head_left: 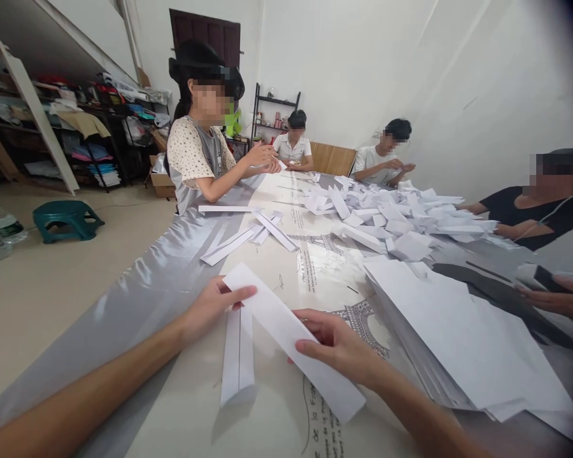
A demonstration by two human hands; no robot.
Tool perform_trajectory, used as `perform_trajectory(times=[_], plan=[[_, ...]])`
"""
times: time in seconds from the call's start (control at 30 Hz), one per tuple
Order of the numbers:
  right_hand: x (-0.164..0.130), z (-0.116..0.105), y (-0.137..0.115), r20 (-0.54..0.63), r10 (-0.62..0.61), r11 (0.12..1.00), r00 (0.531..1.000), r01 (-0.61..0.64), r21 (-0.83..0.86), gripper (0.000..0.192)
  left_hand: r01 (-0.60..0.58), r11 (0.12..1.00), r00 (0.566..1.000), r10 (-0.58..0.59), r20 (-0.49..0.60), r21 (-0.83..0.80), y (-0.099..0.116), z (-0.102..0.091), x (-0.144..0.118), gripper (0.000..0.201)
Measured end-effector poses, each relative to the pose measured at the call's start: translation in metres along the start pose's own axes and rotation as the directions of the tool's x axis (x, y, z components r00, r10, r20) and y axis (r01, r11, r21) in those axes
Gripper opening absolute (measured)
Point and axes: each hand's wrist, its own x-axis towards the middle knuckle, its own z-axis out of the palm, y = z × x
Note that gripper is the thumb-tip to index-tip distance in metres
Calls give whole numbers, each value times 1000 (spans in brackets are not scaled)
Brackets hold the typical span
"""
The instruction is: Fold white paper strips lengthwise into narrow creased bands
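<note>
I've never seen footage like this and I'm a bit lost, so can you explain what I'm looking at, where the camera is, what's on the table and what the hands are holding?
There is no machine here. The single picture comes from a camera worn on a person's head, looking forward and down, so the two bare arms at the bottom are that person's own. The left hand and the right hand together hold a long folded strip of white paper, one hand near each end. Just under it a second folded white strip lies on the long table with a silvery cloth and an Eiffel Tower print. To the right sits a stack of flat white sheets, and further back a heap of folded white pieces. Several other people sit around the table; another person's hand shows at the right edge.
</note>
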Motion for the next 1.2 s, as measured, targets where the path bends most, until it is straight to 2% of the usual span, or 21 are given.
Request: perform_trajectory(times=[0.1, 0.2, 0.27, 0.37, 0.43, 0.5, 0.57, 0.67, 0.77, 0.93, 1.2], plan=[[0, -2, -2, 12, 11, 999, 1000, -10, -48, 42, -69, 996, 996, 65, -62, -64, -1, -4, 4, 35], [-1, -1, -4, 62, 29, 998, 998, -26, -58, 35, -112, 991, 981, 99, -166, -69, -1, -5, 6, 50], [-2, -1, -4, 94, 66, 998, 993, -65, -19, 36, -89, 993, 991, 80, -106, -75, -1, -7, 7, 50], [-4, -2, -3, 156, 124, 988, 980, -136, 75, 38, -53, 997, 995, 58, 83, -54, -2, -10, 7, 35], [-4, -4, -1, 183, 153, 980, 971, -173, 99, 35, -74, 997, 990, 75, 123, -15, -3, -12, 8, 30], [-3, -7, 1, 155, 192, 978, 969, -202, 49, 30, -93, 996, 988, 91, 127, 11, -4, -14, 9, 29], [-1, -9, 3, 60, 214, 975, 975, -210, -67, 29, -91, 995, 988, 87, 124, 28, -4, -14, 9, 32], [3, -8, 6, -50, 142, 964, 989, -150, -218, 35, -86, 995, 991, 80, 108, 51, -5, -13, 9, 38], [6, -4, 8, -68, 71, 965, 995, -86, -249, 32, -99, 993, 993, 96, 62, 56, -4, -11, 8, 41], [8, 1, 11, -102, 74, 953, 992, -101, -284, 34, -126, 990, 992, 127, -3, 63, -2, -8, 7, 40], [7, 5, 14, -121, 1, 918, 993, -49, -393, 43, -22, 1000, 998, 22, 66, -5, -3, -11, 5, 34]])
